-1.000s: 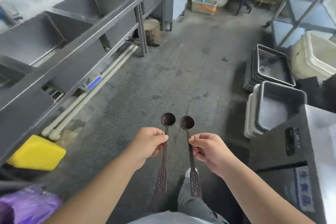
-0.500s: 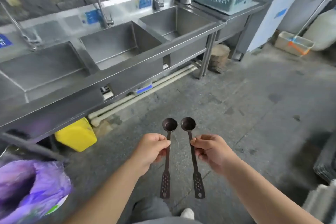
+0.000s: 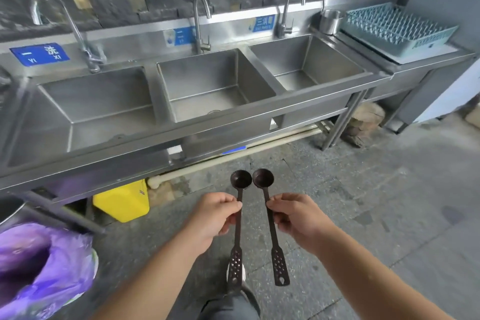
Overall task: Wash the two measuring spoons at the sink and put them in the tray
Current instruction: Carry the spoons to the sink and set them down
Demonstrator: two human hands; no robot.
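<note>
While the two measuring spoons are being held bowls-up over the floor, each clamped by its handle in the left hand and right hand, washing is not yet being begun, and an approach to the sink is being called for.

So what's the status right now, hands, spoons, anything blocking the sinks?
Left hand and right hand each grip one dark brown long-handled measuring spoon, bowls up. Unwashed, short of the three-basin steel sink. Path clear.
</note>
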